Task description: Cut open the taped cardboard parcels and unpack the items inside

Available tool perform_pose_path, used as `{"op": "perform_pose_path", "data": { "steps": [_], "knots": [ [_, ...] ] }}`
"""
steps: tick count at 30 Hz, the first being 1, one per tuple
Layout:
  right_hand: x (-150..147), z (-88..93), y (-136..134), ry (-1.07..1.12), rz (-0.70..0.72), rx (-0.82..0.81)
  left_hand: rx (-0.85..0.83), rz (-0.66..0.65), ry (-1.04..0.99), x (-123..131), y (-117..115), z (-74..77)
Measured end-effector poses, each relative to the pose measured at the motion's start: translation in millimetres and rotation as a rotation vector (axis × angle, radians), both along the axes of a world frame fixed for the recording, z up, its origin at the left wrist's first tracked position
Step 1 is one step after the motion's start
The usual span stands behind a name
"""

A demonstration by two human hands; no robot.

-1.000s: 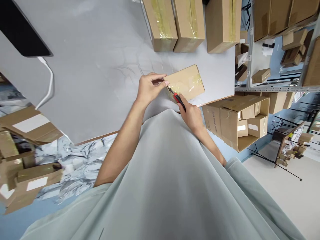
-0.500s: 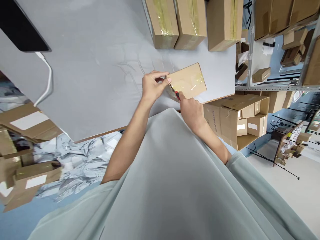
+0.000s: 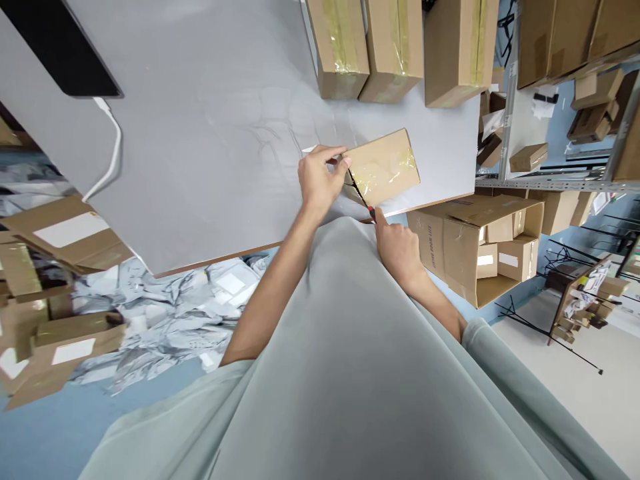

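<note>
A small cardboard box with shiny yellowish tape lies near the table's front edge. My left hand pinches its upper left corner between thumb and fingers. My right hand is closed around a red and black utility knife, most of which the fist hides. The knife is at the box's lower left corner, close to the table edge. A dark slit runs down the left edge of the box, from near my left fingertips towards the knife.
Three taped cardboard boxes stand at the back of the grey table. A black phone-like device with a white cable lies left. An open carton of smaller boxes stands right; crumpled grey bags lie below left.
My right hand has drawn the knife down along the box's left edge towards me, and a longer dark slit now shows. My left hand keeps its hold on the corner.
</note>
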State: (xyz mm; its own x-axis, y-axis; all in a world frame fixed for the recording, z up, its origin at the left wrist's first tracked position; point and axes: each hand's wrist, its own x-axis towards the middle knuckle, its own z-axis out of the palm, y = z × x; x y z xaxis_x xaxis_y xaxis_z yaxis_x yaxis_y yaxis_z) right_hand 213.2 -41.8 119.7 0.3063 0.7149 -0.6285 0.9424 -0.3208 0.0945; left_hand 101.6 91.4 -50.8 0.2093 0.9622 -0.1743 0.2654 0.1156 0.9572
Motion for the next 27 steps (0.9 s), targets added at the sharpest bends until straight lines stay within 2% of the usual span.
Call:
{"op": "perform_pose_path", "data": {
  "steps": [6, 8, 10, 13, 18, 22, 27],
  "knots": [
    [12.1, 24.0, -16.0, 0.003, -0.018, -0.033, 0.011, -0.016, 0.007, -3.6, -5.2, 0.3],
    [25.6, 32.4, -20.9, 0.045, -0.063, 0.046, 0.002, -0.003, -0.012, -6.4, -9.2, 1.0],
    [46.1, 33.0, -24.7, 0.092, -0.13, 0.179, -0.007, 0.016, -0.017, -8.9, -15.0, 3.0],
    [86.5, 13.5, -21.4, 0.141, -0.249, 0.388, -0.015, 0.021, 0.022, -10.1, -25.8, 8.3],
    [146.1, -48.5, 12.4, 0.264, -0.352, 0.663, -0.033, 0.02, 0.055, -4.7, -39.3, 16.1],
    [167.7, -82.4, 40.3, 0.355, -0.483, 0.66, -0.012, 0.092, 0.131, -5.1, -39.3, 23.7],
    [172.6, -94.8, 52.5, 0.732, -0.685, 0.563, 0.078, 0.141, 0.27, -17.8, -27.0, 34.1]
  ]
}}
